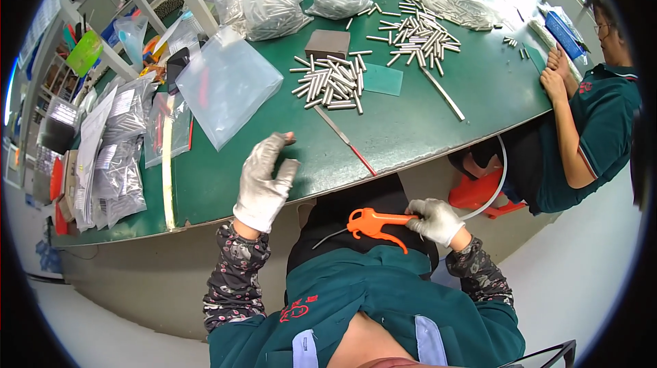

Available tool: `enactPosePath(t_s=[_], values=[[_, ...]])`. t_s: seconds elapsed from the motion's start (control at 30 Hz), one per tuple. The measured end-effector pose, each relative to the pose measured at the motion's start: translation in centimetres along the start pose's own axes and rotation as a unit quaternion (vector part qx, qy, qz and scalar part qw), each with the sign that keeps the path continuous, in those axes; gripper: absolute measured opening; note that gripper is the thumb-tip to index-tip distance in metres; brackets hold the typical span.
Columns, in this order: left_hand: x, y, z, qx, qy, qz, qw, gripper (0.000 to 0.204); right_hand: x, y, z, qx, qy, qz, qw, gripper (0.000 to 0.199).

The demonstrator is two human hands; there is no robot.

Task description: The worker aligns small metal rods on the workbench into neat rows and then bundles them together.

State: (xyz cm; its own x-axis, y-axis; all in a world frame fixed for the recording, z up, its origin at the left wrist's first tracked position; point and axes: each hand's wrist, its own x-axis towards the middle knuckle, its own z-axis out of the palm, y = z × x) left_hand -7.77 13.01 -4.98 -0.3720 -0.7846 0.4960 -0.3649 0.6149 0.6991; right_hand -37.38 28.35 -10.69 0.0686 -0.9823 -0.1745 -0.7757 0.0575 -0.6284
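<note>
My left hand [265, 180], in a whitish glove with a bare fingertip showing, hovers by the table's front edge. Its fingers are apart and nothing is in them. My right hand [438, 221], also gloved, grips the hose end of an orange air blow gun [373, 223] over my lap. The gun's thin nozzle points left, and a pale hose [503, 169] runs from behind my right hand. Nearest beyond my left hand lie a pile of short metal pins [332, 84] and a flat metal strip with a red end [342, 137].
A brown block [327, 44], a green card [383, 80], a second pin pile [428, 38] and another metal strip [443, 96] lie on the green table [274, 111]. Pin-filled bags [274, 2] stand at the back. A clear plastic bag [226, 87] lies left. A co-worker [582, 108] sits at right.
</note>
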Motion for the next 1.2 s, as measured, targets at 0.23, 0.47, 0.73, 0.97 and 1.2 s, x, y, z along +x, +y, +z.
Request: enactPosePath(t_s=[0.23,0.47,0.73,0.97,1.2], values=[[4.0,2.4,3.0,0.136,-0.125,0.182,0.966,0.032,1.0,-1.8,-0.5,-0.143,0.013,-0.026,0.989,0.023],[5.8,2.9,4.6,0.368,-0.236,0.308,0.845,0.015,1.5,-2.7,-3.1,-0.1,0.103,-0.103,0.984,0.014],[7.8,3.5,3.6,0.432,-0.289,0.353,0.778,0.013,8.8,-7.2,-9.4,-0.22,0.278,-0.219,0.909,0.016],[7.7,3.1,0.1,0.127,-0.046,0.16,0.978,0.019,16.6,-6.0,-9.5,-0.377,0.224,-0.15,0.886,0.021],[6.1,-0.9,-0.8,-0.158,0.054,-0.076,0.983,0.015,18.3,-8.6,-10.7,-0.533,-0.014,-0.141,0.834,0.01]])
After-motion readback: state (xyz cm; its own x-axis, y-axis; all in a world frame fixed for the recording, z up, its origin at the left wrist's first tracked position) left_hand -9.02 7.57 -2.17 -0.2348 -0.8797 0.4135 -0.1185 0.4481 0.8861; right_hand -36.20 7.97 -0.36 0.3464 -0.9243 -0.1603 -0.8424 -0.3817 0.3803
